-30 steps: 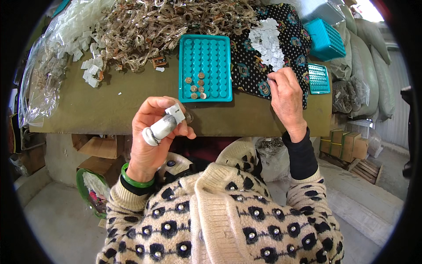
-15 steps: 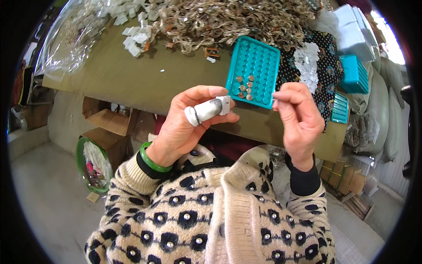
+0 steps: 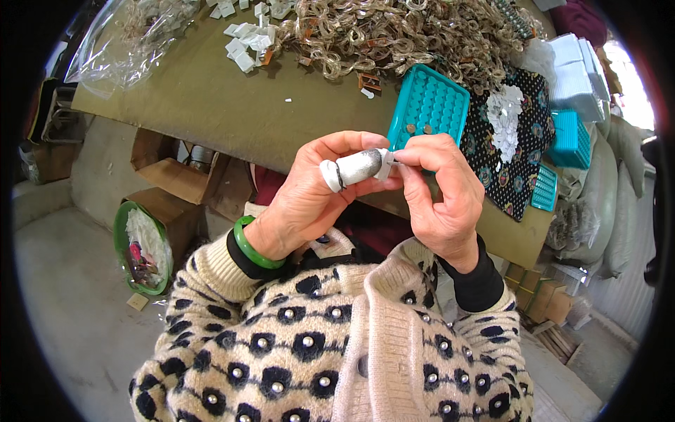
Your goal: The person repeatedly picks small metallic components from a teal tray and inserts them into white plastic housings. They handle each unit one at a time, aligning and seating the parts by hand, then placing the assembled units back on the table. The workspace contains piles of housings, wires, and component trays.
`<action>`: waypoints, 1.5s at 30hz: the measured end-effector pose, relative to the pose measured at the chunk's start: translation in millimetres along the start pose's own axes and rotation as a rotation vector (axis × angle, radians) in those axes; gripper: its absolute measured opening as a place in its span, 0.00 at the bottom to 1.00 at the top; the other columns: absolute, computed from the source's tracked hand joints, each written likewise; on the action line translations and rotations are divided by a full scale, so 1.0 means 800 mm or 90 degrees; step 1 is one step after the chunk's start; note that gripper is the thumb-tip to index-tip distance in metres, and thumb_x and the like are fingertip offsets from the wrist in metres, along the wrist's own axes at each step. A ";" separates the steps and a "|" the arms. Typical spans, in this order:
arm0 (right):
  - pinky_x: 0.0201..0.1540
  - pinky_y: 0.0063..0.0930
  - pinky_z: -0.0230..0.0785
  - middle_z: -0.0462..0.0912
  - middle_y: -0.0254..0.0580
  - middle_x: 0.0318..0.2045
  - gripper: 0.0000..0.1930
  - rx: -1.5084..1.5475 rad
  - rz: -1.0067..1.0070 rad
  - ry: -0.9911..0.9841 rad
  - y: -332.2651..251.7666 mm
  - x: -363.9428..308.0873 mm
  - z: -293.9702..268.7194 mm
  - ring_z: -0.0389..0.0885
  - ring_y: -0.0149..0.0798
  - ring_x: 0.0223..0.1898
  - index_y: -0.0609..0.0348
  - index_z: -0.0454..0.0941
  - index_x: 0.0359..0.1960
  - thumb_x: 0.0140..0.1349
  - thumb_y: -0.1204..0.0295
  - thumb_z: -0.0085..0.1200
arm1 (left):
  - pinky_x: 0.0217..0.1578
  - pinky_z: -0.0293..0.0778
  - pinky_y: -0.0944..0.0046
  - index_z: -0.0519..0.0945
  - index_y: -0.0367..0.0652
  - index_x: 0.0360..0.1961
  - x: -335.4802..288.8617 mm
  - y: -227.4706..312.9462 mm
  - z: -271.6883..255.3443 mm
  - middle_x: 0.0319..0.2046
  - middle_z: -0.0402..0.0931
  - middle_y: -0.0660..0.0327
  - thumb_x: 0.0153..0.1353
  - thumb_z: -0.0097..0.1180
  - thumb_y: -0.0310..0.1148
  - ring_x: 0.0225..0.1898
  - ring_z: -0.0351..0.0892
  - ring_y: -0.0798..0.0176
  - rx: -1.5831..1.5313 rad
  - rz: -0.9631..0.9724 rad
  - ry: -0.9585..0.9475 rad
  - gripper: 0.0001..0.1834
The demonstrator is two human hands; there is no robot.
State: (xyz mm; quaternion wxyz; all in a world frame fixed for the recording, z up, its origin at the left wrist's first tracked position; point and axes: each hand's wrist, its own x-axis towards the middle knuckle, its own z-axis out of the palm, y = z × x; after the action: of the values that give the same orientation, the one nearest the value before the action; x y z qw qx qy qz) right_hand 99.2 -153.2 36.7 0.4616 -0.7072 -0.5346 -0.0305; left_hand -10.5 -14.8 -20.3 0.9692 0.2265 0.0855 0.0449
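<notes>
My left hand [image 3: 299,190] is closed on a small white card-like piece [image 3: 386,165] at its fingertips. One of its fingers wears a white cover [image 3: 355,169] with a greyish, smudged tip and a dark band. From the right, my right hand [image 3: 446,200] meets it, thumb and forefinger pinched at the white piece's edge. A thin pale bit shows between them, too small to name. Just behind the hands lies a teal tray [image 3: 401,105] with rows of round hollows. A small round brownish piece [image 3: 427,129] shows in it; my hands hide its near end.
A big heap of shiny beige looped strands [image 3: 394,35] covers the far table [image 3: 211,105]. Loose white pieces [image 3: 246,42] lie left of it, beside clear plastic [image 3: 116,56]. Flat white pieces [image 3: 505,119] rest on dark patterned cloth [image 3: 527,176]. Stacked teal trays [image 3: 569,141] stand right.
My right hand has moved left from beside the tray to the white piece in my left hand. The view has shifted slightly, and the hands now cover the tray's near end.
</notes>
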 end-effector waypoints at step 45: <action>0.54 0.40 0.65 0.76 0.40 0.49 0.08 -0.224 -0.413 -0.204 0.079 0.197 0.138 0.72 0.45 0.53 0.55 0.81 0.35 0.51 0.74 0.56 | 0.32 0.85 0.61 0.76 0.37 0.51 -0.001 0.057 -0.034 0.44 0.80 0.42 0.68 0.54 0.30 0.33 0.86 0.54 -0.052 0.045 0.100 0.13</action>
State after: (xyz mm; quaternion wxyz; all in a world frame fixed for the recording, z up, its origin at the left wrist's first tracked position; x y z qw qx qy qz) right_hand 166.2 37.2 19.4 0.2104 -0.5659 -0.7820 -0.1549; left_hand -18.7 37.8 -24.0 0.9657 0.1856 0.1514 0.1001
